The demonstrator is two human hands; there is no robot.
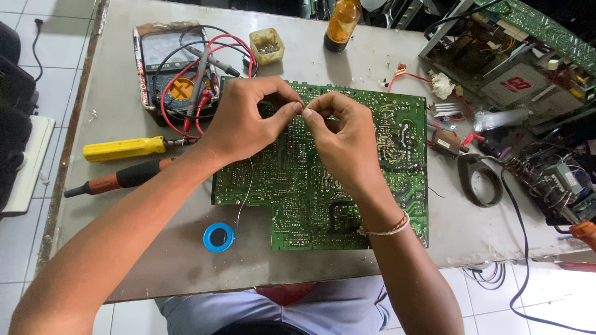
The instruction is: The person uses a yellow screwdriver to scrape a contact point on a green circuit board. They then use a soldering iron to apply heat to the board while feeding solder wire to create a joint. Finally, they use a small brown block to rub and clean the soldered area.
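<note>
1. A grey, scuffed table [155, 248] carries a large green printed circuit board [298, 198] lying solder side up at the centre of the head view.
2. At 10 o'clock from the board sits a multimeter with an orange dial [177, 74], wrapped in its red and black test leads [205, 59].
3. At 9 o'clock lie a yellow-handled screwdriver [124, 149] and, just below it, an orange and black handled tool [118, 180], side by side but apart.
4. At 12 o'clock stand a small yellowed plastic tub [267, 44] and an amber bottle [342, 23]; at 3 o'clock rest a black ring-shaped part [480, 180] and an opened chassis with tangled wiring [515, 68].
5. A blue spool of solder wire [218, 237] lies on the table at 7 o'clock, just off the board's edge; its thin grey strand [247, 192] rises across the board towards the hands.
6. Both forearms cross the board's lower half and hide part of it.
7. The left hand [245, 121] and the right hand [344, 133] meet above the board's upper edge, fingertips almost touching, each grip pinched closed on the strand between thumb and forefinger; the strand itself is too fine to make out there.
</note>
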